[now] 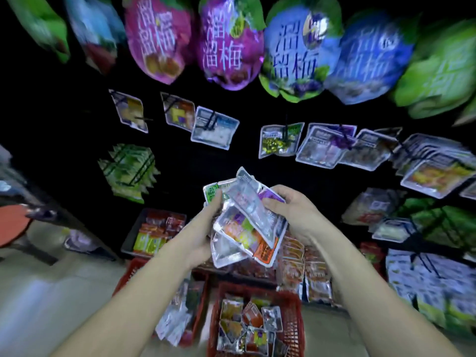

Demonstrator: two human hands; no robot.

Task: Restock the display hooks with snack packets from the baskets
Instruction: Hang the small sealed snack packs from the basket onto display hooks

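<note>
Left hand (202,229) and right hand (293,215) are gripping a fanned bundle of snack packets (244,225) (thumbs on top) over red baskets (296,331).

A shop aisle where snack packets (279,140) are hanging from hooks (286,128) on a dark display wall (64,112), with red baskets (292,328) of stock sitting on the floor (51,292) below.

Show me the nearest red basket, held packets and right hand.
nearest red basket (295,325): head view, right wall.
held packets (247,202): head view, top silvery packet.
right hand (293,216): head view, its back.
</note>
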